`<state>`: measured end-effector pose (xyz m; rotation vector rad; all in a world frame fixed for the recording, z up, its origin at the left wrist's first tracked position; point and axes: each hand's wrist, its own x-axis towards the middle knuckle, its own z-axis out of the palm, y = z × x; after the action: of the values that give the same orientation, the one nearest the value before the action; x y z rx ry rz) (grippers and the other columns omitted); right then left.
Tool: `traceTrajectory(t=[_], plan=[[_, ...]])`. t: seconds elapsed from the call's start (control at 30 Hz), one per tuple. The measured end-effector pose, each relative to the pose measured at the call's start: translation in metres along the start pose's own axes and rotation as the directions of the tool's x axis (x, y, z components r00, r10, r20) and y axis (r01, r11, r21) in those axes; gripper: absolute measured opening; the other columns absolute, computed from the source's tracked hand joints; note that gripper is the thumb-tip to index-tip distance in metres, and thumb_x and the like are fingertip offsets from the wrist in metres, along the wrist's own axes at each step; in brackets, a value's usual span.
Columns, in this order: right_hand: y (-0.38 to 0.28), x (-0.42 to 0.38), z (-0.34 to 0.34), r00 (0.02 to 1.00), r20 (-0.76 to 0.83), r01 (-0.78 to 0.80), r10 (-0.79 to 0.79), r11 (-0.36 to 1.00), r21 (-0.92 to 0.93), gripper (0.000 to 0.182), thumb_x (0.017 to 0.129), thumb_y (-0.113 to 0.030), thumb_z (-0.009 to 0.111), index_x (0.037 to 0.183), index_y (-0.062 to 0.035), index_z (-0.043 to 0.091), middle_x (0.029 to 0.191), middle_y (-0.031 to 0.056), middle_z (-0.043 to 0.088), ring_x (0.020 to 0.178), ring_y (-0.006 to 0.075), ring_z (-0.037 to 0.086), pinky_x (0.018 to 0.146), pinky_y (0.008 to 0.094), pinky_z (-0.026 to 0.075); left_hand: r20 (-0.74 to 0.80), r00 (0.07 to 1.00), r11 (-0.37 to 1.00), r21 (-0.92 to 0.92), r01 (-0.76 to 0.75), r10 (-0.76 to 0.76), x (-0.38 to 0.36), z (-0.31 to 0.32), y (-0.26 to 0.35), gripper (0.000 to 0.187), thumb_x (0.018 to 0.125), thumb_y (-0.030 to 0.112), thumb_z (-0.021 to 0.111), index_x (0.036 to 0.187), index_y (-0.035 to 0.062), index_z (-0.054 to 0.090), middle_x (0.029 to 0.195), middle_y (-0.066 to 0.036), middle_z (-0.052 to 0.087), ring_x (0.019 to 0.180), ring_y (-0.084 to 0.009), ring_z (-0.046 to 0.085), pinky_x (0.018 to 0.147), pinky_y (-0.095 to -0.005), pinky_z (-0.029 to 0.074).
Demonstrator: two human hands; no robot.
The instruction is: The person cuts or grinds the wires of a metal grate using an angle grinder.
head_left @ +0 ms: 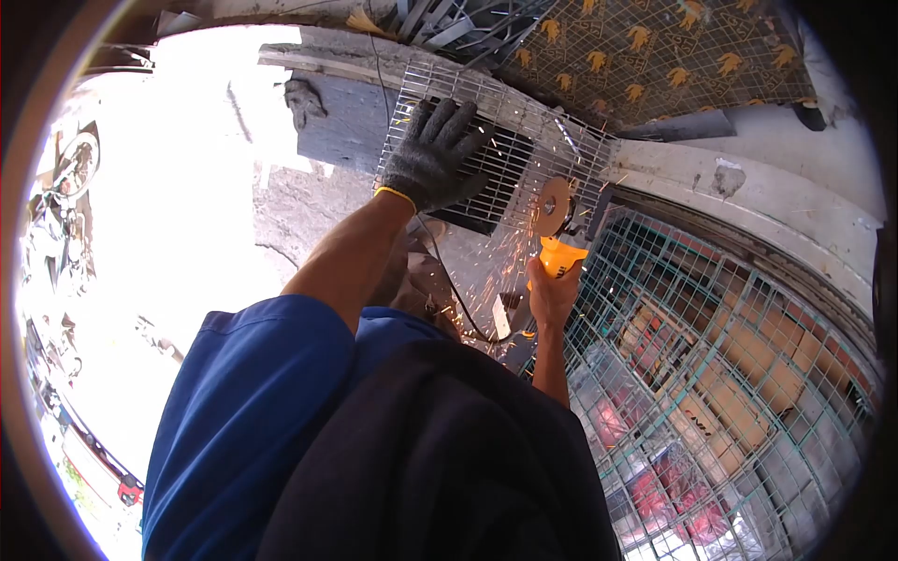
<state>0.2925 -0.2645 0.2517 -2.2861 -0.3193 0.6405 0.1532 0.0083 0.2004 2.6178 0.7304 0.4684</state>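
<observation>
My left hand (437, 154), in a dark grey knitted glove with a yellow cuff, lies flat with fingers spread on a metal wire grating (426, 84). Bare and closed, my right hand (554, 292) grips the yellow body of an angle grinder (563, 254). A brown disc (553, 208) on the grinder stands at the right part of the grating, its exact contact point hard to make out. Orange sparks fly from around the disc, down toward my legs. Below the grating shows a dark rectangular patch (500, 178).
A green wire mesh cage (645, 280) with cardboard boxes (716, 402) stands close on the right. A patterned sheet (655, 56) and metal scraps (449, 23) lie at the back. A dark cable (447, 280) hangs near my legs. Bright floor spreads left, with bicycles (75, 168) beyond.
</observation>
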Motion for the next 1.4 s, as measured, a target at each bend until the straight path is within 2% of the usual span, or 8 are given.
traceTrajectory(t=[0.63, 0.7, 0.83, 1.03, 1.13, 1.2, 1.33, 1.4], plan=[[0.01, 0.0, 0.0, 1.0, 0.001, -0.001, 0.001, 0.999, -0.039, 0.055, 0.085, -0.02, 0.084, 0.127, -0.0003, 0.054, 0.098, 0.0137, 0.074, 0.08, 0.0222, 0.074, 0.074, 0.0373, 0.059, 0.047, 0.999, 0.998, 0.051, 0.025, -0.027, 0.002, -0.001, 0.001, 0.082, 0.089, 0.059, 0.074, 0.16, 0.0277, 0.049, 0.17, -0.016, 0.041, 0.158, -0.044, 0.035, 0.13, -0.0652, 0.022], [0.01, 0.003, 0.002, 0.999, -0.022, 0.024, -0.026, 0.997, -0.07, 0.05, 0.087, -0.015, 0.082, 0.126, 0.0003, 0.055, 0.097, 0.0068, 0.07, 0.076, 0.0154, 0.068, 0.069, 0.0318, 0.058, 0.052, 0.998, 0.998, 0.052, 0.03, -0.032, 0.002, 0.0, 0.002, 0.082, 0.089, 0.06, 0.074, 0.16, 0.0281, 0.049, 0.171, -0.016, 0.04, 0.158, -0.0437, 0.035, 0.13, -0.0651, 0.022], [0.007, 0.005, 0.0, 1.0, 0.01, -0.027, 0.027, 1.0, -0.002, 0.048, 0.087, -0.015, 0.082, 0.124, 0.0004, 0.055, 0.097, 0.007, 0.069, 0.076, 0.0154, 0.068, 0.069, 0.0324, 0.058, 0.072, 0.997, 0.998, 0.045, 0.036, -0.04, 0.0, 0.002, 0.0, 0.084, 0.089, 0.06, 0.074, 0.162, 0.0286, 0.046, 0.172, -0.015, 0.037, 0.159, -0.0428, 0.032, 0.131, -0.0645, 0.019], [0.015, 0.007, 0.001, 1.0, -0.001, 0.023, -0.023, 0.997, -0.074, 0.058, 0.086, -0.021, 0.083, 0.13, 0.0001, 0.052, 0.098, 0.0142, 0.073, 0.08, 0.0245, 0.073, 0.074, 0.0383, 0.059, 0.071, 0.997, 0.999, 0.037, 0.033, -0.036, 0.0, 0.002, -0.001, 0.085, 0.09, 0.06, 0.073, 0.163, 0.0287, 0.044, 0.173, -0.014, 0.036, 0.16, -0.0422, 0.031, 0.132, -0.0634, 0.018], [0.007, 0.007, 0.001, 1.0, 0.023, -0.009, 0.005, 0.985, 0.175, 0.058, 0.085, -0.022, 0.084, 0.129, -0.0001, 0.052, 0.097, 0.0139, 0.073, 0.079, 0.0244, 0.073, 0.074, 0.038, 0.059, 0.085, 0.996, 0.999, 0.035, 0.035, -0.037, 0.0, 0.001, -0.001, 0.084, 0.09, 0.06, 0.073, 0.163, 0.0287, 0.045, 0.173, -0.014, 0.036, 0.16, -0.0419, 0.031, 0.132, -0.063, 0.018], [0.0, 0.007, -0.002, 1.0, 0.014, -0.021, 0.023, 0.995, -0.094, 0.057, 0.085, -0.022, 0.083, 0.129, -0.0006, 0.052, 0.098, 0.013, 0.073, 0.08, 0.0234, 0.073, 0.075, 0.0373, 0.059, 0.093, 0.995, 0.999, 0.031, 0.04, -0.043, 0.001, 0.0, -0.001, 0.084, 0.091, 0.06, 0.073, 0.163, 0.0287, 0.045, 0.173, -0.014, 0.036, 0.16, -0.0417, 0.031, 0.132, -0.0628, 0.018], [-0.001, 0.006, -0.002, 0.997, 0.027, -0.07, 0.071, 0.997, -0.008, 0.055, 0.086, -0.021, 0.083, 0.127, -0.0002, 0.053, 0.097, 0.0116, 0.073, 0.08, 0.0219, 0.073, 0.075, 0.0364, 0.059, 0.096, 0.994, 0.998, 0.048, 0.042, -0.046, 0.0, 0.0, -0.001, 0.083, 0.091, 0.061, 0.072, 0.163, 0.0286, 0.045, 0.173, -0.014, 0.035, 0.161, -0.0416, 0.03, 0.132, -0.0625, 0.019], [0.001, 0.007, -0.001, 1.0, 0.0, -0.026, 0.026, 0.992, -0.123, 0.053, 0.086, -0.02, 0.083, 0.125, 0.0, 0.053, 0.096, 0.0103, 0.073, 0.079, 0.0199, 0.072, 0.074, 0.035, 0.059, 0.095, 0.995, 0.998, 0.053, 0.034, -0.039, 0.0, 0.001, -0.001, 0.083, 0.091, 0.061, 0.071, 0.163, 0.0287, 0.045, 0.173, -0.014, 0.035, 0.161, -0.0416, 0.03, 0.132, -0.0627, 0.019]])
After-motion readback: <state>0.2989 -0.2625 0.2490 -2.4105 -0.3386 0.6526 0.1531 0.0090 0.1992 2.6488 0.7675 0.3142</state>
